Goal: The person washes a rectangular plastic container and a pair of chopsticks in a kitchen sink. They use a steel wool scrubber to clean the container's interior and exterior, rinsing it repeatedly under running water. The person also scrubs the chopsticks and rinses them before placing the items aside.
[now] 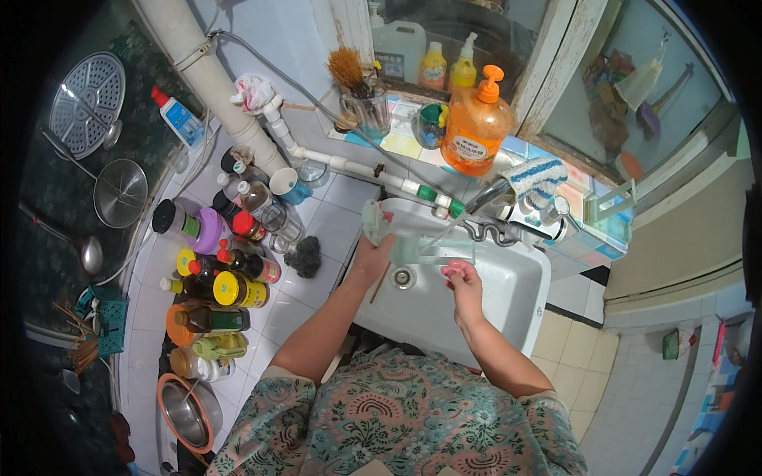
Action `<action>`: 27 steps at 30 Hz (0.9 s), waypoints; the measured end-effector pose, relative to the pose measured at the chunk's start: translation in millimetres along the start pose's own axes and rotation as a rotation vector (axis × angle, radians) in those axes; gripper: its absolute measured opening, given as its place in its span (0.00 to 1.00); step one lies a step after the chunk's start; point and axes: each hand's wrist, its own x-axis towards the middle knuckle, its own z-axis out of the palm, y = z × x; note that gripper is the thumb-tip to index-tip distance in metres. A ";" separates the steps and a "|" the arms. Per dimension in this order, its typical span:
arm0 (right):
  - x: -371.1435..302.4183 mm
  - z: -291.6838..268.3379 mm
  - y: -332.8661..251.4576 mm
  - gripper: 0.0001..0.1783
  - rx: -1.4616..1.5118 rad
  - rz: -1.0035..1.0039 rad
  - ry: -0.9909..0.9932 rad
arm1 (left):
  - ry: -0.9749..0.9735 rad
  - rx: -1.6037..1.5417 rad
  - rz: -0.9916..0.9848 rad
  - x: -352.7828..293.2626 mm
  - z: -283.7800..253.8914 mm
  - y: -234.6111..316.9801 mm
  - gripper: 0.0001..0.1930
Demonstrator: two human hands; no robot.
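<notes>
At the left rim of the white sink (512, 297), my left hand (370, 258) is closed on a pale green translucent container (371, 218); a small pink patch shows beside it. My right hand (462, 279) is over the middle of the sink, fingers pinched together. Pink shows at its fingertips, but I cannot tell whether that is a held thing. A clear rectangular box (435, 251) lies between the two hands, close to the right fingertips. Water runs down toward it from the faucet (490, 195), which has a striped cloth (540, 179) draped over it.
Several bottles and jars (242, 289) crowd the tiled counter on the left, with a dark scouring pad (303, 257) near the sink. A large orange pump bottle (478, 123) stands on the ledge behind. A metal bowl (189, 412) sits at the near left.
</notes>
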 end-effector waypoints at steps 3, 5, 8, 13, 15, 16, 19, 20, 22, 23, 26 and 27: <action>3.4 -11.1 12.3 0.28 0.067 0.079 0.311 | 0.008 -0.088 -0.023 6.4 -3.6 2.3 0.30; 12.4 -17.2 13.4 0.32 -0.035 0.044 0.541 | -0.001 -0.170 -0.071 9.5 -5.5 3.8 0.29; 11.0 -33.2 -4.9 0.38 0.045 0.071 0.330 | -0.033 -0.250 -0.139 10.8 -7.8 6.9 0.28; 8.7 -60.9 -32.9 0.21 0.004 0.267 -0.094 | -0.051 -0.471 -0.270 6.9 13.9 9.9 0.24; 3.3 -60.3 -40.5 0.19 -0.077 0.294 -0.137 | -0.061 -0.451 -0.295 8.7 18.0 1.8 0.23; 1.1 -60.9 -43.7 0.18 -0.118 0.307 -0.159 | -0.065 -0.441 -0.308 9.7 19.3 -1.1 0.23; -6.6 -71.2 -53.0 0.16 -0.071 0.282 -0.143 | -0.085 -0.512 -0.364 11.8 25.2 -3.4 0.23; -11.8 -70.1 -59.3 0.16 -0.076 0.291 -0.128 | -0.088 -0.497 -0.361 11.6 26.3 -5.7 0.22; -22.0 -67.5 -71.8 0.18 -0.084 0.310 -0.099 | -0.094 -0.467 -0.355 11.7 27.4 -14.8 0.20; -23.8 -70.9 -72.8 0.18 -0.065 0.306 -0.104 | -0.077 -0.407 -0.394 12.0 27.6 -22.6 0.19; -29.7 -82.7 -76.1 0.19 -0.012 0.296 -0.103 | -0.041 -0.230 -0.517 10.2 30.6 -35.2 0.17; -32.4 -84.2 -78.1 0.19 0.004 0.293 -0.090 | -0.040 -0.173 -0.562 8.7 34.2 -31.1 0.17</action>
